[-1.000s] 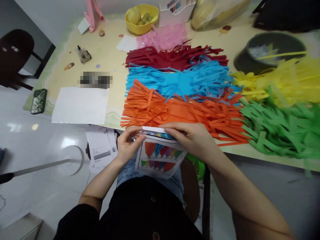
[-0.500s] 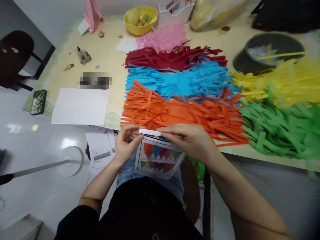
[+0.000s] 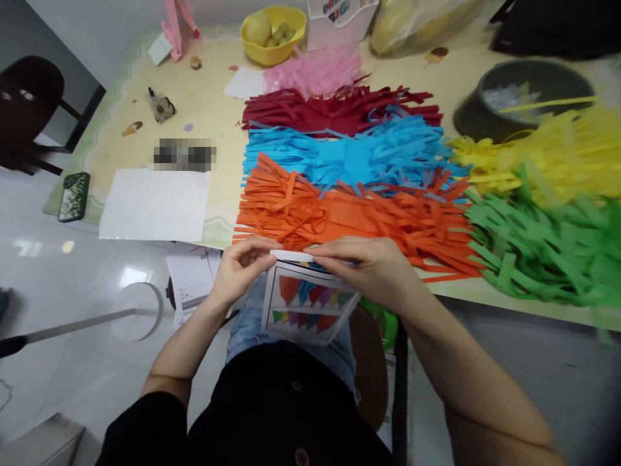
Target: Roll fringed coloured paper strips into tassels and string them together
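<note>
Between my hands, over my lap, hangs a clear-fronted packet (image 3: 305, 303) with pictures of colourful tassels and a white strip along its top. My left hand (image 3: 245, 268) pinches the strip's left end. The fingers of my right hand (image 3: 361, 265) are closed on the packet's top right part. Just beyond, at the table's front edge, lies an orange fringed paper bundle (image 3: 349, 217). Behind it are a blue bundle (image 3: 342, 158), a dark red one (image 3: 330, 115) and a pink one (image 3: 315, 71).
Green strips (image 3: 548, 246) and yellow strips (image 3: 548, 155) spread at the right, near a dark bowl (image 3: 466, 116). White paper (image 3: 154, 206) and a phone (image 3: 74, 197) lie at the left. A yellow fruit basket (image 3: 272, 55) stands at the back.
My left hand has shifted slightly, its thumb still at the white strip. The packet stays in nearly the same place between both hands.
</note>
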The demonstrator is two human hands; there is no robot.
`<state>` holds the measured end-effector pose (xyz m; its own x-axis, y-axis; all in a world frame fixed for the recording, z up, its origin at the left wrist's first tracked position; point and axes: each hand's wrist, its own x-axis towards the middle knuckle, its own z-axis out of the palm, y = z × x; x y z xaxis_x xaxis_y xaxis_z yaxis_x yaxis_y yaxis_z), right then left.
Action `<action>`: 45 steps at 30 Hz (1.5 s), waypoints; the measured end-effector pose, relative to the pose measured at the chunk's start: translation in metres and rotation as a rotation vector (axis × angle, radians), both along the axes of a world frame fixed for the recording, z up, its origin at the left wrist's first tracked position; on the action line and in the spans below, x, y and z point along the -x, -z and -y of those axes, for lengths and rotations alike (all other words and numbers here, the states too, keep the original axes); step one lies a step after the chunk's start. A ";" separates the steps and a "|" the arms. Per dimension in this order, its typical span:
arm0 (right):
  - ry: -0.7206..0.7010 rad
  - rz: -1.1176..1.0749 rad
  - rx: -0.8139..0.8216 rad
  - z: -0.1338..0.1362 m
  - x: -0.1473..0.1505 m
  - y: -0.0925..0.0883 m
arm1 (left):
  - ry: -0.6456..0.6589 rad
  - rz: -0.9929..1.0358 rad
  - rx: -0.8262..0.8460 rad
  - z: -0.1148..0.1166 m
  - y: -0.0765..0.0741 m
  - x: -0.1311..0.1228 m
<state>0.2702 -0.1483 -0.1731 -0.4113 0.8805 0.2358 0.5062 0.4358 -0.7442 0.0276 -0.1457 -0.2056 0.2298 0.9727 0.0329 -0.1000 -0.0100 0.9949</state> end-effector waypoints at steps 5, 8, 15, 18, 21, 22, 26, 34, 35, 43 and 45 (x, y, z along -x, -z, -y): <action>-0.001 0.018 -0.021 -0.002 -0.003 0.002 | -0.022 -0.115 -0.039 0.000 -0.003 0.002; -0.020 0.018 -0.034 -0.005 -0.004 0.004 | -0.025 -0.118 -0.045 0.001 -0.003 0.003; -0.041 0.021 -0.044 -0.007 -0.003 0.005 | -0.018 -0.137 0.044 -0.002 -0.007 0.001; -0.040 0.026 -0.038 -0.005 -0.002 0.003 | 0.029 -0.187 0.068 -0.010 -0.016 0.001; -0.028 0.030 -0.025 -0.004 -0.002 0.001 | 0.134 -0.247 0.117 -0.022 -0.024 0.004; -0.022 0.032 -0.020 -0.003 -0.002 0.001 | 0.167 -0.266 0.136 -0.026 -0.027 0.005; 0.007 0.029 -0.008 -0.003 -0.002 0.002 | 0.253 -0.321 0.205 -0.040 -0.036 0.009; 0.016 0.036 0.059 -0.005 -0.003 0.000 | 0.308 -0.381 0.280 -0.051 -0.044 0.009; 0.016 0.037 0.062 -0.005 -0.003 0.000 | 0.310 -0.381 0.275 -0.052 -0.044 0.009; -0.038 0.010 0.096 -0.005 -0.004 0.003 | 0.351 -0.388 0.009 -0.045 -0.039 0.013; -0.082 -0.003 0.105 -0.005 -0.005 0.003 | 0.354 -0.417 -0.077 -0.039 -0.039 0.015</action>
